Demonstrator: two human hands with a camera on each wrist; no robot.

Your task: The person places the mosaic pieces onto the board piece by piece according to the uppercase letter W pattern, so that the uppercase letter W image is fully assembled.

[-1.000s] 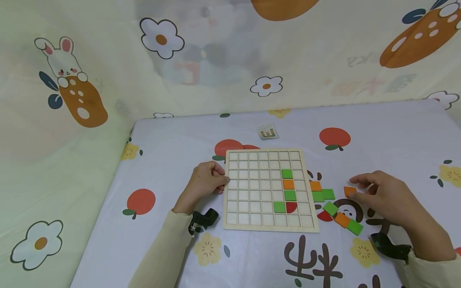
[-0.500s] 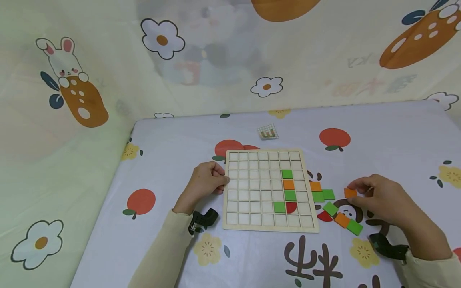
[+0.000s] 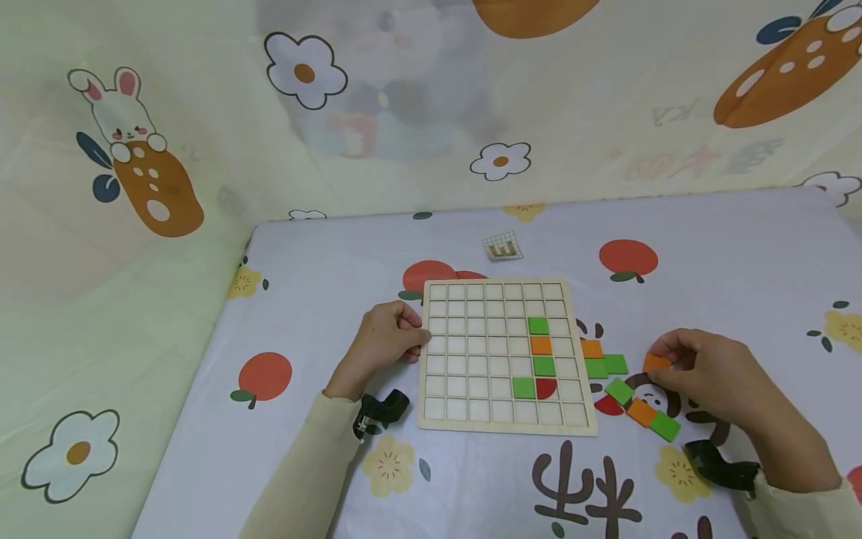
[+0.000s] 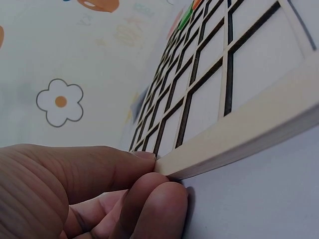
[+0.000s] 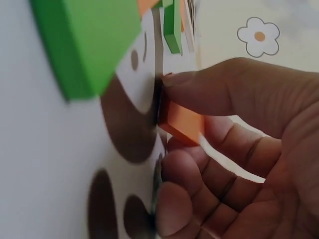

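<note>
A wooden grid board (image 3: 501,427) lies flat on the table; green and orange square tiles and a red quarter-round tile fill a few cells on its right side. My left hand (image 3: 387,338) pinches the board's left edge between thumb and fingers, seen close in the left wrist view (image 4: 94,184). To the right of the board, my right hand (image 3: 714,374) pinches an orange square tile (image 5: 182,122) between thumb and fingers, low over the cloth. Whether that tile touches the cloth I cannot tell. Fingers partly cover it in the head view.
Several loose green tiles (image 3: 665,427) and orange tiles (image 3: 641,412) lie between board and right hand, with a red tile (image 3: 609,405) among them. A small gridded card (image 3: 503,246) lies behind the board. The cloth (image 3: 337,277) carries printed fruit and flowers.
My right hand has moved slightly left and its thumb and fingers have closed on the orange tile. The left hand and the board have stayed in place.
</note>
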